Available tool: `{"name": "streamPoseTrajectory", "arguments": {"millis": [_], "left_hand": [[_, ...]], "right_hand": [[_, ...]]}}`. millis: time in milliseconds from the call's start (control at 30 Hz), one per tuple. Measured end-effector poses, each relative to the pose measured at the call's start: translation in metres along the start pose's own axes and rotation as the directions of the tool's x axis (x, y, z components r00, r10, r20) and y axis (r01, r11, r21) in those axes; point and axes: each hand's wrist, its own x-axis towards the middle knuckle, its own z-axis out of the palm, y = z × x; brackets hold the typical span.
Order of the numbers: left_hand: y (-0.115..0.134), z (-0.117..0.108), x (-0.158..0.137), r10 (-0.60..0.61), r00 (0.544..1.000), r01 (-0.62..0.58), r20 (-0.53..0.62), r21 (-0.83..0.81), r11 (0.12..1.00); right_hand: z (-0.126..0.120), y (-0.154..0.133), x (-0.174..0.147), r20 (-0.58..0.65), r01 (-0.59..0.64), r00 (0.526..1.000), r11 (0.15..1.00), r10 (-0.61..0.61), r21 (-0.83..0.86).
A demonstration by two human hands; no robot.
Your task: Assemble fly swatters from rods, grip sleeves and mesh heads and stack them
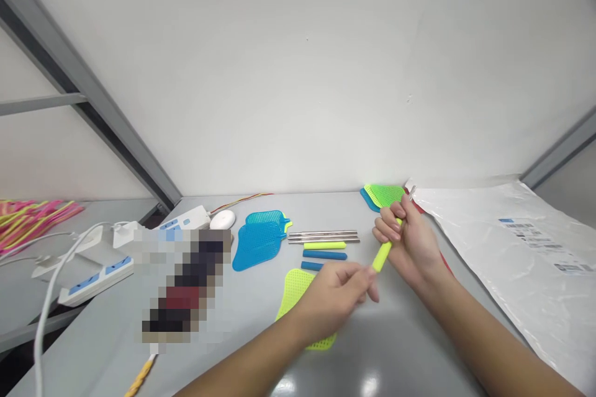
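My right hand (412,245) is closed around a yellow fly swatter handle (382,255), which slants up to the right. A thin metal rod (413,192) sticks out above that fist; where it meets the handle is hidden. At the handle's lower end, the thumb and fingers of my left hand (335,294) are pinched together. Partly under my left forearm lies a yellow-green mesh swatter head (295,288). Beyond my left hand are several metal rods (323,237), another yellow handle (325,246) and two blue handles (325,255), one partly covered by that hand.
Blue swatter heads (261,242) lie left of the rods. Green swatter heads (386,194) are stacked by the wall. A white plastic bag (507,248) spreads across the right. At left are power strips (100,276), a white round object (222,219) and a pixelated item (186,291) with a cable.
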Motion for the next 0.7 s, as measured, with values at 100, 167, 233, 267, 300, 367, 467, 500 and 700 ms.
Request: {"name": "streamPoseTrajectory", "arguments": {"millis": [100, 167, 233, 267, 300, 367, 467, 500, 700], "left_hand": [[0.006, -0.009, -0.001, 0.177, 0.979, -0.129, -0.105, 0.355, 0.926], [0.012, -0.019, -0.003, 0.316, 0.944, -0.206, -0.094, 0.58, 0.788], [0.018, -0.03, -0.005, 0.428, 0.904, -0.265, -0.017, 0.762, 0.591], [0.021, -0.035, -0.006, 0.45, 0.892, -0.279, 0.028, 0.818, 0.503], [0.024, -0.04, -0.008, 0.452, 0.89, -0.284, 0.067, 0.856, 0.432], [0.03, -0.046, -0.012, 0.413, 0.903, -0.28, 0.123, 0.896, 0.345], [0.035, -0.048, -0.018, 0.31, 0.934, -0.272, 0.176, 0.914, 0.302], [0.034, -0.048, -0.02, 0.27, 0.944, -0.271, 0.191, 0.914, 0.3], [0.024, -0.04, -0.022, 0.077, 0.973, -0.232, 0.219, 0.922, 0.311]], "right_hand": [[-0.003, -0.008, 0.003, 0.008, 0.067, 0.998, 0.996, -0.067, -0.066], [-0.004, -0.011, 0.003, 0.038, 0.078, 0.996, 0.991, -0.075, -0.107], [-0.004, -0.01, 0.002, 0.077, 0.068, 0.995, 0.988, -0.058, -0.136], [-0.004, -0.009, 0.001, 0.097, 0.064, 0.994, 0.987, -0.05, -0.149], [-0.004, -0.008, 0.001, 0.116, 0.067, 0.992, 0.984, -0.048, -0.164], [-0.004, -0.003, -0.001, 0.141, 0.101, 0.987, 0.973, -0.072, -0.208], [-0.005, 0.005, -0.002, 0.163, 0.213, 0.972, 0.926, -0.169, -0.313], [-0.006, 0.008, -0.003, 0.176, 0.253, 0.963, 0.903, -0.202, -0.348], [-0.016, 0.029, 0.0, 0.229, 0.342, 0.937, 0.83, -0.264, -0.44]]}}
